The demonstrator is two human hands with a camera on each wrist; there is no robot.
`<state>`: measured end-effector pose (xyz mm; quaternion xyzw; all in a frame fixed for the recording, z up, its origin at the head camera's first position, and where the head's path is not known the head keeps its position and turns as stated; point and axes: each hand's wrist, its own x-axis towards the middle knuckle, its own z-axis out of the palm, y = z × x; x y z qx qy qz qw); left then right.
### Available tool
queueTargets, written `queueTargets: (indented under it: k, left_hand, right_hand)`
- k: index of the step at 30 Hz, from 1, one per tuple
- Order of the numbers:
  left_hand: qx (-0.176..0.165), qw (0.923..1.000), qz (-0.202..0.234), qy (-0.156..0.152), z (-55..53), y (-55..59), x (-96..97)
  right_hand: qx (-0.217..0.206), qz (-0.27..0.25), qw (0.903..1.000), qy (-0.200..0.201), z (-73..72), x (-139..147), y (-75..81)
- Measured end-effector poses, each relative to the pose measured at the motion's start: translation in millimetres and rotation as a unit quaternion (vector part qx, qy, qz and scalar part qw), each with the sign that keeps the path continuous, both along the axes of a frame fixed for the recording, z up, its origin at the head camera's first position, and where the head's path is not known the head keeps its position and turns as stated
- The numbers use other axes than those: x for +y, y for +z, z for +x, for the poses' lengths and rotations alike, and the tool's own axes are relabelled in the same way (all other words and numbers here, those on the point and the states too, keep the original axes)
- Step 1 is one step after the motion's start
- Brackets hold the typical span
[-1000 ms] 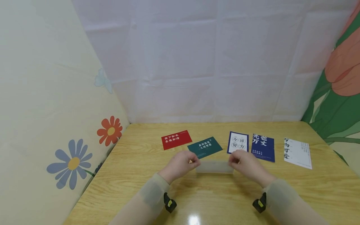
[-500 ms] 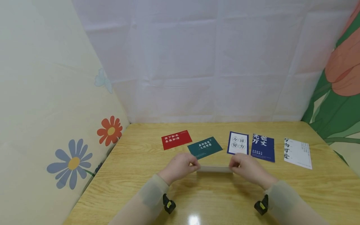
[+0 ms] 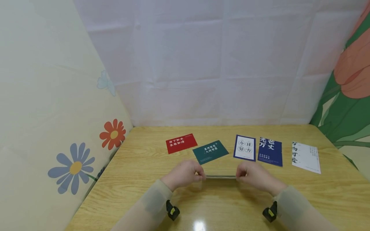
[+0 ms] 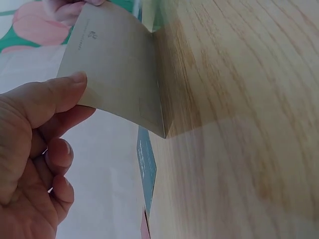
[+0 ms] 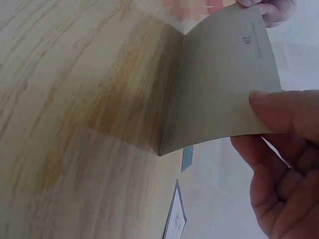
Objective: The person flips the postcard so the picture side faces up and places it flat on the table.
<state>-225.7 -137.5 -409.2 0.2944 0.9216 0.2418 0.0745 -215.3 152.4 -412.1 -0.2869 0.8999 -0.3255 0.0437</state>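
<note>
My left hand [image 3: 185, 175] and right hand [image 3: 255, 177] each pinch one end of a postcard [image 3: 221, 177] between thumb and fingers. From the head it appears only as a thin edge. Both wrist views show its pale side with small print, slightly bowed: the postcard [image 4: 112, 64] stands on its long lower edge, which meets the wood. The thumb [image 5: 284, 107] of the right hand presses on that pale side. Beyond the hands lie a teal card [image 3: 211, 152] and a blue-bordered white card [image 3: 244, 148]. The postcard's far side is hidden.
A red card [image 3: 181, 143] lies at the back left of the wooden table [image 3: 144, 170]. Toward the right are a dark blue card [image 3: 270, 152] and a white card [image 3: 305, 157]. A white cloth [image 3: 185, 64] hangs behind the table, with floral panels on both sides.
The postcard has tipped from showing a pale broad face to nearly edge-on in the head view. Both hands have come slightly nearer the body. The cards on the table have not moved.
</note>
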Motion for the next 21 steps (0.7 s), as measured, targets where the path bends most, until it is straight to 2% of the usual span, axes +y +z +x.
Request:
queueTargets:
  k: [8, 16, 21]
  left_hand:
    - [-0.012, 0.9998, -0.014, 0.001, 1.7, -4.0, 2.2]
    - [-0.054, 0.9984, -0.019, 0.005, 4.8, -5.9, 2.7]
    - [-0.051, 0.9982, -0.031, -0.006, 4.8, -10.0, 3.2]
  right_hand:
    - [-0.022, 0.012, 0.9994, 0.022, 1.8, 0.8, -3.2]
    - [-0.058, 0.022, 0.9980, 0.017, 2.9, -0.3, -7.3]
    - [-0.057, 0.022, 0.9978, 0.024, 4.5, -1.5, -11.6]
